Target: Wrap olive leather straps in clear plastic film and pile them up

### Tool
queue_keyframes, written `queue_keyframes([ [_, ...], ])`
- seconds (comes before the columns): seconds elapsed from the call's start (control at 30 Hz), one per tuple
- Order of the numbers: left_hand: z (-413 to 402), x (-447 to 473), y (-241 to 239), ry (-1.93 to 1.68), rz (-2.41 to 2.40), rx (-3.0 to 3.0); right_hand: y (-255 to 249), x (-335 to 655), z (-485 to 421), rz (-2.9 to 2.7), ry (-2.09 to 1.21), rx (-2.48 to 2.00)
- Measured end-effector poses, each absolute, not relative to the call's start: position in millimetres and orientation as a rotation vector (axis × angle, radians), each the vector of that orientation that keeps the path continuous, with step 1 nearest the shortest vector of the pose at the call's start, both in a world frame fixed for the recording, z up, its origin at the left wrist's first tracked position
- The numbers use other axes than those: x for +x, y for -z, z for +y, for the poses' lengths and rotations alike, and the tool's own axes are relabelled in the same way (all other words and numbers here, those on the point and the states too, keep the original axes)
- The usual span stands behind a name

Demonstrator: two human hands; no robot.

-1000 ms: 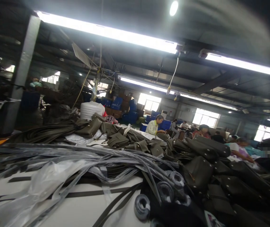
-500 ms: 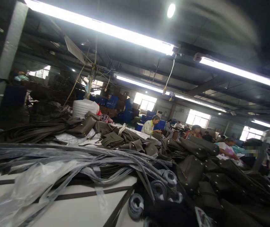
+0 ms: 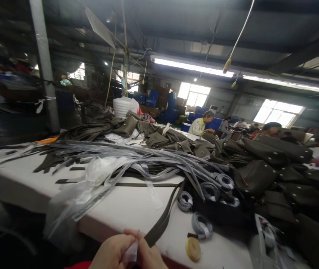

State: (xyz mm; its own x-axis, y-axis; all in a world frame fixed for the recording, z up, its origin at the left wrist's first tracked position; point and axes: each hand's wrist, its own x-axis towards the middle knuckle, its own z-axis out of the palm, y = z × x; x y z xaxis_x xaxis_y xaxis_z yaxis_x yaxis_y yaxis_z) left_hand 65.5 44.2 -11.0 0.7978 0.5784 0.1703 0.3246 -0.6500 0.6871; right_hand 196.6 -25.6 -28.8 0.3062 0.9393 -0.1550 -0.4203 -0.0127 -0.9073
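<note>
At the bottom edge, in front of the table, my left hand [image 3: 113,249] and my right hand [image 3: 149,257] meet with their fingers closed. A dark olive strap [image 3: 160,226] runs down from the tabletop and its end goes in between my fingers. Below the fingertips, a small whitish piece of film or paper [image 3: 131,252] shows between both hands; the left fingers press against it. The fingertips partly hide the strap's end. Coiled, wrapped straps [image 3: 202,225] and a roll of yellowish tape [image 3: 193,249] lie on the table to the right of my hands.
The white table [image 3: 109,215] carries plastic-sleeved straps [image 3: 148,154], crumpled clear plastic [image 3: 97,172] and a pile of dark olive bags [image 3: 256,177]. A metal post [image 3: 44,67] stands at the left. Beyond the table, a person in a light top [image 3: 197,127] works, with others further right.
The view has tilted down and swung left, so the scene sits higher and further right. Both my hands, the strap end between them and the tape roll have come into view.
</note>
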Motion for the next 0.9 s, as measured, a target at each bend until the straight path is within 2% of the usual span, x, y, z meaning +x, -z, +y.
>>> queue_keyframes([
  [0.1, 44.0, 60.5, 14.3, -0.416, 0.681, 2.379, 25.5, 226.3, -27.5, -0.388, -1.228, -0.962],
  [0.27, 31.9, 61.9, 13.6, -0.339, 0.759, 2.423, 13.4, 268.2, -14.4, -0.362, -1.069, -0.924],
  [0.53, 36.3, 75.8, 0.4, -0.485, 0.738, 2.312, 37.5, 189.3, -22.3, -0.526, -1.115, -1.042],
  [0.73, 33.5, 69.0, 11.9, -0.348, 0.763, 2.335, -0.6, 268.7, -23.3, -0.390, -1.029, -0.916],
  [0.9, 29.7, 78.4, 15.0, -0.364, 0.618, 2.285, -27.5, 307.5, -26.3, -0.565, -0.979, -0.962],
])
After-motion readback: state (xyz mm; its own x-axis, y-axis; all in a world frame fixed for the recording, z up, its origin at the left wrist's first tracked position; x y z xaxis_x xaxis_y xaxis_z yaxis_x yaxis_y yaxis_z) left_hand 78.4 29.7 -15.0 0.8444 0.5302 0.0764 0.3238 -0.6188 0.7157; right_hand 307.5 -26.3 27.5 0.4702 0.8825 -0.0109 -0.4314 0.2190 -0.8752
